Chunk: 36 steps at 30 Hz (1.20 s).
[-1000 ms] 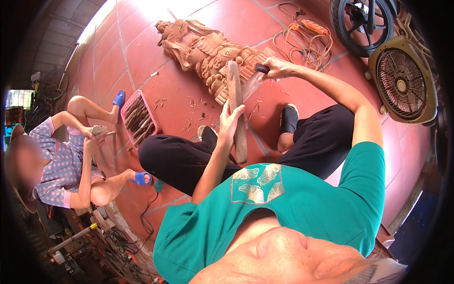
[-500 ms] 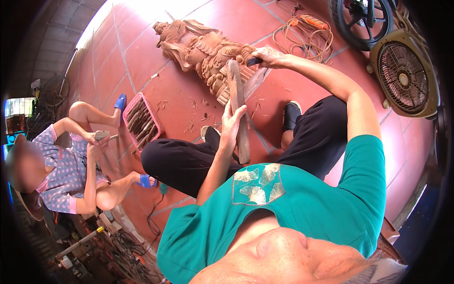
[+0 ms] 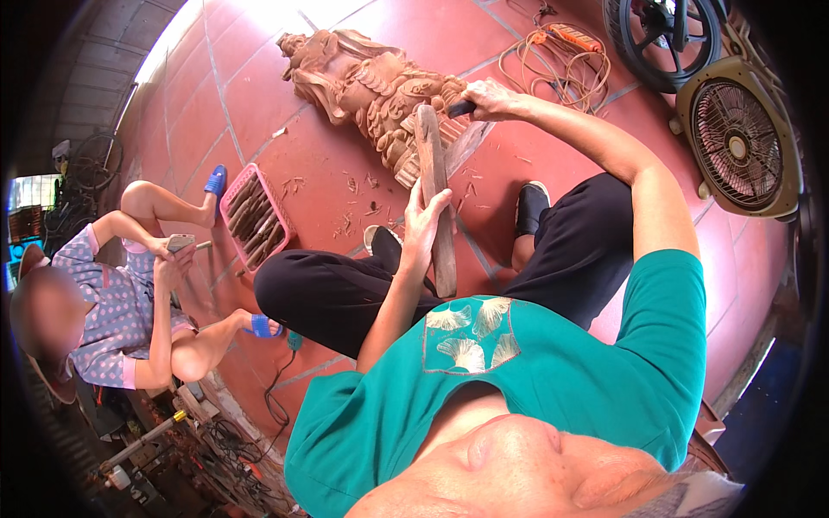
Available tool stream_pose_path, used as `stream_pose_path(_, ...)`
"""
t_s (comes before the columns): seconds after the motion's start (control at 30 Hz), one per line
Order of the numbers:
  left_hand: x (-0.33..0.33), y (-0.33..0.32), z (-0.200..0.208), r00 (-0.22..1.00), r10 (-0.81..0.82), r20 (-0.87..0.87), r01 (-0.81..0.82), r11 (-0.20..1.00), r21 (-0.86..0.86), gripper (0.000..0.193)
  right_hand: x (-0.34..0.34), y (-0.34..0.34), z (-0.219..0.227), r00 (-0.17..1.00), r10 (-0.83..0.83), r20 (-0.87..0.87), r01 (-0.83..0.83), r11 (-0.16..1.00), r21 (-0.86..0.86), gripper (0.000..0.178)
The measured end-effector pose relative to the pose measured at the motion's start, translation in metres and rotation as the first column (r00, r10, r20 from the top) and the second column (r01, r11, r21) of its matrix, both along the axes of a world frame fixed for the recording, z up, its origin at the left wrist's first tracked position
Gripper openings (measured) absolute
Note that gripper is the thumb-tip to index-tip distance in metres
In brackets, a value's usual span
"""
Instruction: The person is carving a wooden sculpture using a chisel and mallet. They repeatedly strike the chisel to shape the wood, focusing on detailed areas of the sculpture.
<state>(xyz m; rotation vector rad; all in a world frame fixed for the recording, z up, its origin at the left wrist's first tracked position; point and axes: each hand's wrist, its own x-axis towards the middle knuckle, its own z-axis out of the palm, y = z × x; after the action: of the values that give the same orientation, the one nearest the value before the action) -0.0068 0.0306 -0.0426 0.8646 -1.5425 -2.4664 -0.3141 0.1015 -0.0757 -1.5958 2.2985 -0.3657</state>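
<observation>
A long, worn wooden bar (image 3: 437, 194) stands out in front of my chest, and the fingers of my left hand (image 3: 423, 223) are closed round its middle. Beyond the bar's far end, my right hand (image 3: 492, 98) grips a short black object (image 3: 462, 110), perhaps a tool handle; the rest of it cannot be made out. Just past both hands lies a carved wooden figure (image 3: 371, 91) with deep relief, on its back or side on the floor. A greyish flat board (image 3: 471, 141) shows below my right hand.
Wood chips (image 3: 371, 183) are scattered on the red tiles. A pink basket (image 3: 287, 226) of wooden-handled tools stands left, beside a seated person (image 3: 129, 293) holding a phone (image 3: 180, 242). An orange power strip (image 3: 574, 38) with coiled cord, a wheel (image 3: 665, 39) and a box fan (image 3: 738, 138) are at right.
The black object in my right hand has tilted slightly. My left hand keeps its place on the bar, and the whole view has shifted a little.
</observation>
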Motion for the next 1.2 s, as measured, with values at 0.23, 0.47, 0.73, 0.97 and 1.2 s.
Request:
stream_pose_path(0.23,0.000,0.000,0.000,1.000,0.000,0.002,0.000,1.000,-0.005,0.049,0.024,-0.004,0.010,0.959,0.101,-0.263,-0.105,0.994,-0.001,0.015)
stream_pose_path(0.47,0.000,0.000,-0.001,1.000,-0.015,0.002,0.015,0.999,-0.033,0.051,0.014,-0.003,0.005,0.903,0.153,-0.401,-0.159,0.987,0.019,0.015)
stream_pose_path(0.73,0.001,0.001,-0.002,1.000,0.000,0.013,0.001,0.999,-0.053,0.049,-0.035,0.008,0.043,0.965,-0.179,-0.194,0.145,0.973,-0.178,0.018)
stream_pose_path(0.97,-0.001,0.001,0.001,1.000,-0.004,-0.003,0.003,1.000,-0.023,0.050,-0.008,0.029,0.024,0.729,-0.164,0.665,0.291,0.953,-0.083,0.026)
stream_pose_path(1.2,-0.004,0.005,0.001,1.000,0.010,0.026,-0.009,1.000,-0.024,0.048,-0.017,0.026,0.017,0.362,-0.094,0.927,0.521,0.846,-0.117,0.038)
